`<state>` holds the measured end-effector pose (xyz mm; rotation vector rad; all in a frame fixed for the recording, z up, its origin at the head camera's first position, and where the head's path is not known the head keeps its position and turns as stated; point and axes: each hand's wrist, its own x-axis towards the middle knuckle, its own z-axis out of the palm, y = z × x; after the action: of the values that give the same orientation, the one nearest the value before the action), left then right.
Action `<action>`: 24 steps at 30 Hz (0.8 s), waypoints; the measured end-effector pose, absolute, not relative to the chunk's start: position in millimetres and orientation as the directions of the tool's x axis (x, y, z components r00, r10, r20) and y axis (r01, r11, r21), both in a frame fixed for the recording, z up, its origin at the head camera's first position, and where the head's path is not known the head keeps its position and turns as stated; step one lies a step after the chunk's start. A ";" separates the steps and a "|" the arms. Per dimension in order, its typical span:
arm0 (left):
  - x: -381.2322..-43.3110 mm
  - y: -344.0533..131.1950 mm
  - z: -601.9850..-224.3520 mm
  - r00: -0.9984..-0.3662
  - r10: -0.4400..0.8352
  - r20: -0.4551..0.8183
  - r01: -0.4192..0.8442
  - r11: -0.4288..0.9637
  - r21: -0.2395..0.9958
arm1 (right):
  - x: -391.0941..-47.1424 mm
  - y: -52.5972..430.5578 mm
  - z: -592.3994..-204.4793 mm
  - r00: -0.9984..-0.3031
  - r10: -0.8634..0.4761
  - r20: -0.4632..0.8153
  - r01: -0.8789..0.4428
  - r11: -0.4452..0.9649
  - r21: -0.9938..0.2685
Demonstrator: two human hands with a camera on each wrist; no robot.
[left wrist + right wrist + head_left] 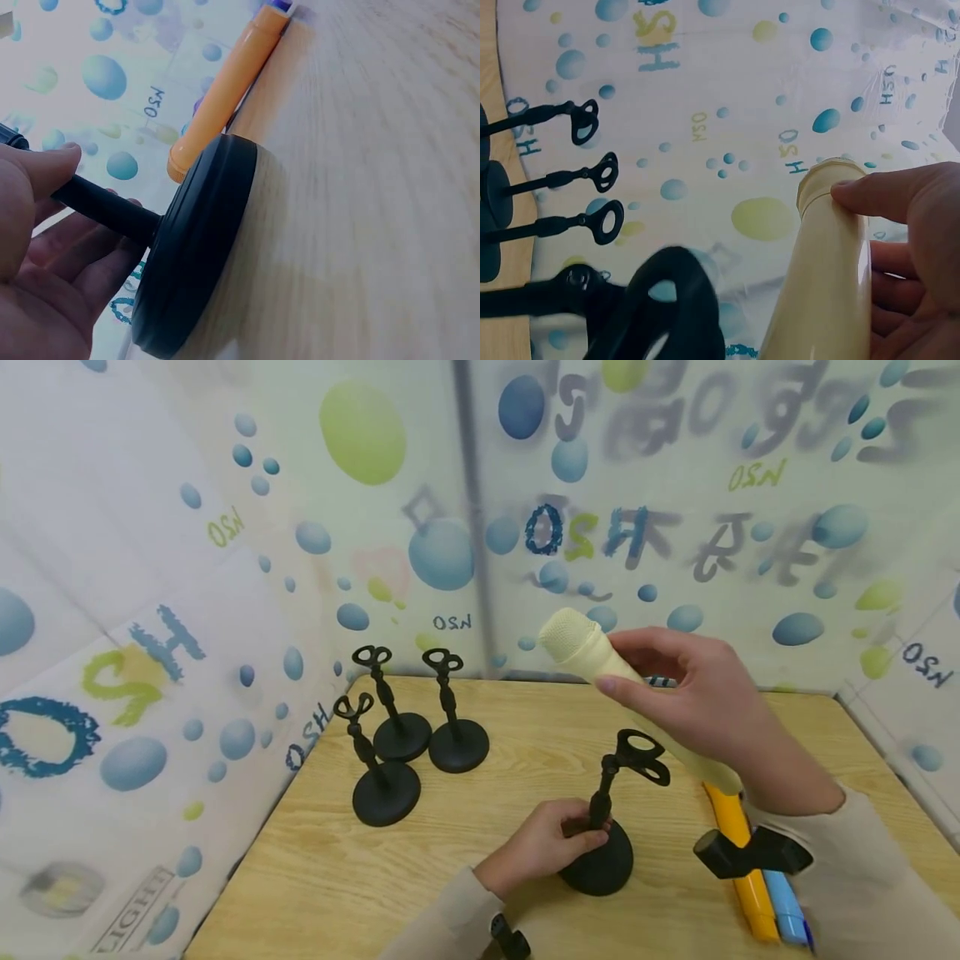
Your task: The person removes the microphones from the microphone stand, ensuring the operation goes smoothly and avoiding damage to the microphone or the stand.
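My right hand (686, 693) grips a cream microphone (577, 643) round its body, head tilted up to the left. It hangs in the air above a black microphone stand (600, 860), whose two-ring clip (642, 757) sits just below the handle, apart from it in the right wrist view. Down at the base, my left hand (547, 843) holds this stand by its stem, thumb and fingers round it. The left wrist view shows the round base (202, 247) standing on the wooden table (360, 225).
Several more black stands (453, 747) are grouped at the back left, their clips bare. At the right lie an orange tube-like body (753, 906) and a light blue one (783, 906), partly behind my right wrist. Printed curtains (375, 568) rise behind the table and at both sides.
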<state>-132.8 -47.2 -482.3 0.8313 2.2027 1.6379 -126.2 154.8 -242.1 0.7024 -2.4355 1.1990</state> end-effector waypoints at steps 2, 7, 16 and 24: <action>-132.7 -47.6 -481.6 -0.793 0.600 0.105 0.271 0.192 0.943 | -126.1 159.5 -243.8 -0.834 -0.273 0.479 -0.546 0.531 -0.648; -131.3 -49.4 -479.7 -0.770 0.635 0.061 0.252 0.215 0.943 | -127.4 171.2 -249.4 -0.856 -0.236 0.460 -0.507 0.559 -0.657; -130.9 -47.9 -480.3 -0.764 0.643 0.054 0.272 0.245 0.930 | -128.1 193.6 -260.9 -0.876 -0.173 0.450 -0.455 0.606 -0.652; -131.8 -48.8 -480.3 -0.771 0.634 0.054 0.263 0.240 0.934 | -127.9 215.6 -267.9 -0.921 -0.108 0.375 -0.351 0.652 -0.673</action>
<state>-131.8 -48.8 -480.3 0.8291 2.1833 1.5414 -127.9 215.6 -267.9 0.3672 -2.5696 1.1395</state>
